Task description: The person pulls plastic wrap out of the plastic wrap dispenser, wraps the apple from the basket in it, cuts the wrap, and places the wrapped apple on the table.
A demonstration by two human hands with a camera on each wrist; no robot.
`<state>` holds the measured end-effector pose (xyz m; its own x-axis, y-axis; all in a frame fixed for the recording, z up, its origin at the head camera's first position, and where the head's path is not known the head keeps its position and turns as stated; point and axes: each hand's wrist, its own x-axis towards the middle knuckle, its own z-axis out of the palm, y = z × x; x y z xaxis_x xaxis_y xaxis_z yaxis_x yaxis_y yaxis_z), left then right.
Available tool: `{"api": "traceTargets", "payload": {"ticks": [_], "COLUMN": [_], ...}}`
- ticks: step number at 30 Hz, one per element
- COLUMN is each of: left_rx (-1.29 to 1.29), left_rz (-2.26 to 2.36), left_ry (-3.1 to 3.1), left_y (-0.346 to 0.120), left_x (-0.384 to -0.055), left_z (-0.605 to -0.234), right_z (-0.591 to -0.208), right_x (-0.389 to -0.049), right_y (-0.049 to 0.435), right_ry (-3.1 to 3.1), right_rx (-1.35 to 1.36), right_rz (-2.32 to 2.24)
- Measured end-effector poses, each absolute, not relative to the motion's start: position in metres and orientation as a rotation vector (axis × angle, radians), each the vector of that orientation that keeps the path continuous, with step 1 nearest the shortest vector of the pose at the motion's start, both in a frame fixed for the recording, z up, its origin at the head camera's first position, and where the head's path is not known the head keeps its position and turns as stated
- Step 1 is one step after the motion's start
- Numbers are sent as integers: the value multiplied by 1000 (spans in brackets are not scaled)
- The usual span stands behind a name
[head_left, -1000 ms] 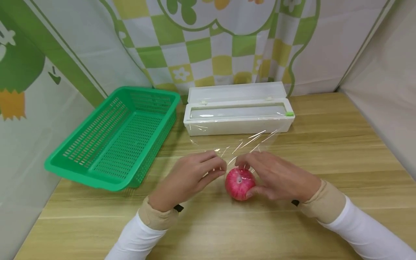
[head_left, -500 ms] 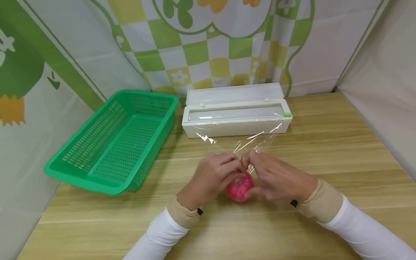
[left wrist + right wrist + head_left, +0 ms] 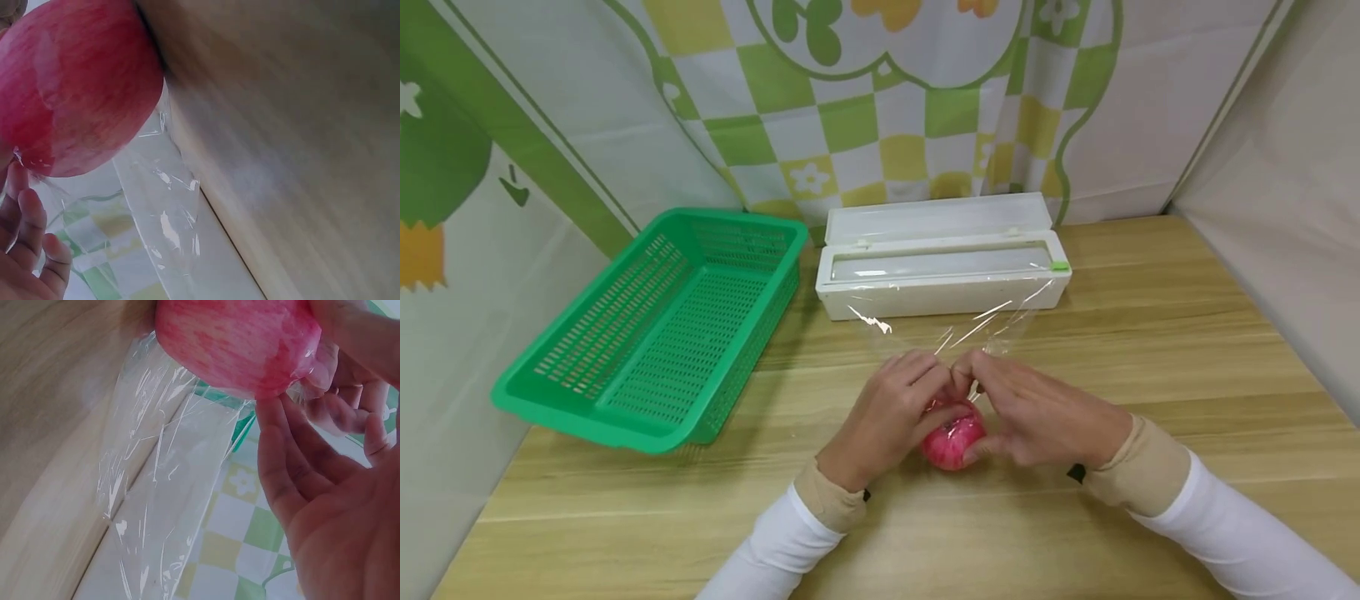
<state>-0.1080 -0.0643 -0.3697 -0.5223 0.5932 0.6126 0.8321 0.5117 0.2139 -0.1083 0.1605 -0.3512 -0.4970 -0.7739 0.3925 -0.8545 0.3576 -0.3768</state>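
A red apple point(image 3: 953, 443) sits on the wooden table between both hands, partly covered by clear cling film point(image 3: 156, 444). My right hand point(image 3: 1052, 421) grips the apple's right side, thumb in front and fingers on the far side. The left hand point(image 3: 887, 412) pinches film at the apple's top, its thumb lying across the fruit and its fingertips meeting those of the right hand. In the left wrist view, the film clings to the apple point(image 3: 75, 81) and bunches near the fingertips. The film still runs back to a white dispenser box point(image 3: 943, 298), its lid raised.
A green plastic basket point(image 3: 587, 435) with slotted walls stands at the left of the table. A green slider point(image 3: 1059, 267) sits at the dispenser's right end. Behind is a checkered curtain point(image 3: 850, 125); pale cloth hangs along both sides.
The left hand has moved right onto the apple's top, its thumb now across the fruit and its fingers against the right hand's. The right hand keeps its grip.
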Motion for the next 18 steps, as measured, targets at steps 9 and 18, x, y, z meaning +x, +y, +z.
{"api": "traceTargets", "payload": {"ticks": [9,18], "left_rx": [-1191,-1217], "left_rz": [-661,-752], "left_ry": [-2339,-2496], "left_y": [-66,-76], "left_x": [-106,-106], "left_z": [-370,-361], "right_z": [-347,-349], "right_x": [-107,-112], "right_y": [160,164], "right_ry": [-2355,-2304], "right_rx": [1373,1420], "right_rz": [585,538]}}
